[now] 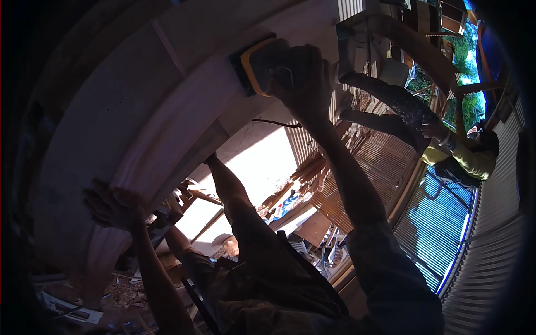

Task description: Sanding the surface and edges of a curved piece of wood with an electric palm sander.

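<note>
In my right hand [310, 84] is a power sander with a yellow band and a dark body [258, 66]. My fingers wrap around its body, and its dark pad lies against a long pale wooden plank [173, 123]. Fisheye bending makes the plank look curved as it runs from the lower left to the top. Farther down it, my left hand [116, 205] lies on the wood with fingers stretched out and nothing in them. Deep shadow hides fine detail of both hands.
A dark cord [276, 121] hangs below the sander. My legs [240, 206] stand beside the plank. At the right, another person in a yellow top [472, 160] sits near corrugated metal sheeting [497, 262]. Wood scraps [312, 173] lie on the ground, with shavings [125, 291] at the lower left.
</note>
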### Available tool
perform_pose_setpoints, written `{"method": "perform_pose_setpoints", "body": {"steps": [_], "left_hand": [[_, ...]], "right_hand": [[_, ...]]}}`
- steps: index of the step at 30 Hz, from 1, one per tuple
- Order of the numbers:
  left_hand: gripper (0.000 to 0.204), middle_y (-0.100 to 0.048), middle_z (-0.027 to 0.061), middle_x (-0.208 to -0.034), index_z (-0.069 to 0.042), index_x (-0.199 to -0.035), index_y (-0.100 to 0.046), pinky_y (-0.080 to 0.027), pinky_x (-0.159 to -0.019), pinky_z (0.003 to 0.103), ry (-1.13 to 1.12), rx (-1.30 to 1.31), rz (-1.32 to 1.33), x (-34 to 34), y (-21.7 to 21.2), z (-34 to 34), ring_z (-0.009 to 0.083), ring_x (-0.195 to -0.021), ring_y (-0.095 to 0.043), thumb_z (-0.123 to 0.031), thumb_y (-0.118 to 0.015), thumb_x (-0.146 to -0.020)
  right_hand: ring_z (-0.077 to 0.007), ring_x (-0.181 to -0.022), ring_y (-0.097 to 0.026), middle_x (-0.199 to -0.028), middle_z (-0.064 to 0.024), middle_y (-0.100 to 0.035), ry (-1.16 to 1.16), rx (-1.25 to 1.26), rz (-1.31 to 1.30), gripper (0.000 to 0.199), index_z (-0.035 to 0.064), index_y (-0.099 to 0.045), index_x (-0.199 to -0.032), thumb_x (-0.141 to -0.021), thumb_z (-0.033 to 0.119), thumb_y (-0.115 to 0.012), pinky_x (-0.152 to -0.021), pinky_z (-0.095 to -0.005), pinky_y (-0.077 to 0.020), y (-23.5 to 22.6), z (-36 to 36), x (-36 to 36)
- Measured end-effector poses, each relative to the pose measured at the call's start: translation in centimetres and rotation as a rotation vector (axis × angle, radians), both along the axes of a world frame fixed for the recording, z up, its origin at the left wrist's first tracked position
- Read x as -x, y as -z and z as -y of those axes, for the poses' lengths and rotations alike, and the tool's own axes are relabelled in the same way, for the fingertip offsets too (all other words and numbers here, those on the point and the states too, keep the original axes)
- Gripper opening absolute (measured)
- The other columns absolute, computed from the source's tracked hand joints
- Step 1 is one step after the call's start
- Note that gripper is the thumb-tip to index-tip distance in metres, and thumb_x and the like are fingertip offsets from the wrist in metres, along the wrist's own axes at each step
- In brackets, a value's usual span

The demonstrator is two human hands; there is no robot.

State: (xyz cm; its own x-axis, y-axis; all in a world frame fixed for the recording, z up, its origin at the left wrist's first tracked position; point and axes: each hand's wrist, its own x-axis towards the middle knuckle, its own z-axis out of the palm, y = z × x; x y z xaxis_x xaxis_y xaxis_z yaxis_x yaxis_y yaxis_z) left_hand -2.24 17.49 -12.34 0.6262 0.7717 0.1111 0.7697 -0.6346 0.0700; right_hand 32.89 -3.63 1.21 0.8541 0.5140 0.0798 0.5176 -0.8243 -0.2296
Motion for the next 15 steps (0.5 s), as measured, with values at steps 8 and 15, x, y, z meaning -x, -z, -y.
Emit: {"method": "perform_pose_setpoints", "body": {"steps": [8,15], "left_hand": [[0.054,-0.030,0.0163,-0.149,-0.018,-0.144,-0.036,-0.022,-0.104,0.055,0.010,-0.014,0.021,-0.7,0.8,0.6,0.0325,-0.134,-0.032,-0.042,-0.025,-0.098],[0.052,-0.032,0.0152,-0.148,-0.017,-0.144,-0.036,-0.024,-0.104,0.054,0.005,-0.047,-0.023,-0.5,0.7,0.3,0.0318,-0.134,-0.034,-0.040,-0.024,-0.099]], "right_hand": [[-0.0308,-0.092,-0.058,-0.100,-0.0087,-0.056,-0.143,0.003,0.133,0.040,0.0075,-0.057,-0.097,-0.066,0.023,-0.077,-0.078,-0.0419,-0.0480,0.6,9.9,-15.4],[-0.0328,-0.095,-0.056,-0.103,-0.0150,-0.053,-0.073,0.061,0.078,0.068,0.0084,-0.047,-0.118,-0.064,0.033,-0.079,-0.068,-0.0424,-0.0525,-0.1,1.6,-3.6]]}}
